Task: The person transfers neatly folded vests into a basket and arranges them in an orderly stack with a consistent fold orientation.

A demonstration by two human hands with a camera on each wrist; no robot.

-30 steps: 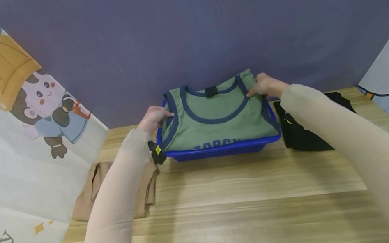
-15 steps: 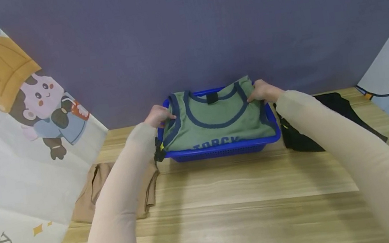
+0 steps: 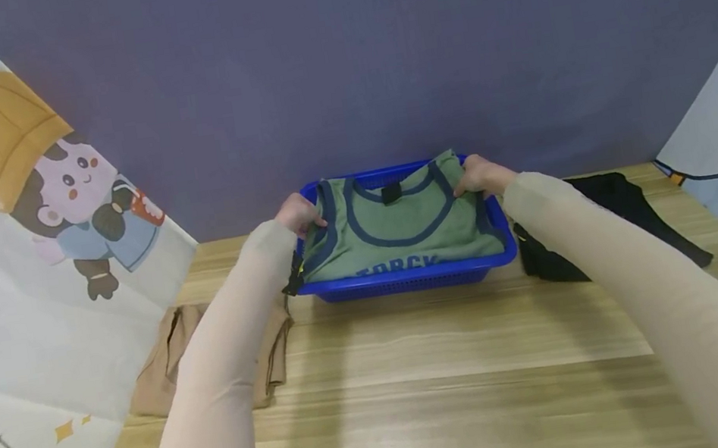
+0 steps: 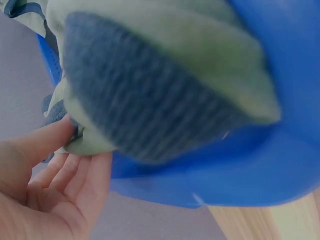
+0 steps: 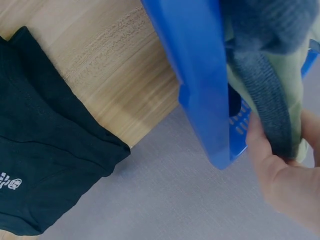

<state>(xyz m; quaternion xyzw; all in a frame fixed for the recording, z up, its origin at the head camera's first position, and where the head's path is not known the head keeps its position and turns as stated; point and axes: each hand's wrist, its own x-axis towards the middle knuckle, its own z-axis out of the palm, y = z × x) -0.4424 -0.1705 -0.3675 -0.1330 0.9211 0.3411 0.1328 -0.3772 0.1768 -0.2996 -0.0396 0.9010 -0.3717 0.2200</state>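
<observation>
A green tank top (image 3: pixel 399 218) with navy trim and navy lettering lies in a blue plastic basket (image 3: pixel 408 276) near the back of the table. My left hand (image 3: pixel 298 214) pinches its left shoulder edge between thumb and fingers. In the left wrist view that hand (image 4: pixel 60 185) holds the cloth beside the basket's rim (image 4: pixel 240 192). At the other shoulder, my right hand (image 3: pixel 483 176) grips the fabric. The right wrist view shows the hand (image 5: pixel 285 175) pinching the navy-trimmed edge (image 5: pixel 267 100) over the basket. The lower part of the top is hidden inside the basket.
Folded tan clothing (image 3: pixel 159 367) lies on the wooden table (image 3: pixel 464 385) at the left, partly behind my left sleeve. A black garment (image 3: pixel 633 216) with a small white print lies right of the basket. A grey-blue backdrop (image 3: pixel 377 60) stands behind the table.
Both hands have lowered the tank top's shoulders toward the basket, so more of the basket's back rim shows. The left hand has shifted slightly right, the right hand slightly left. The grips look unchanged.
</observation>
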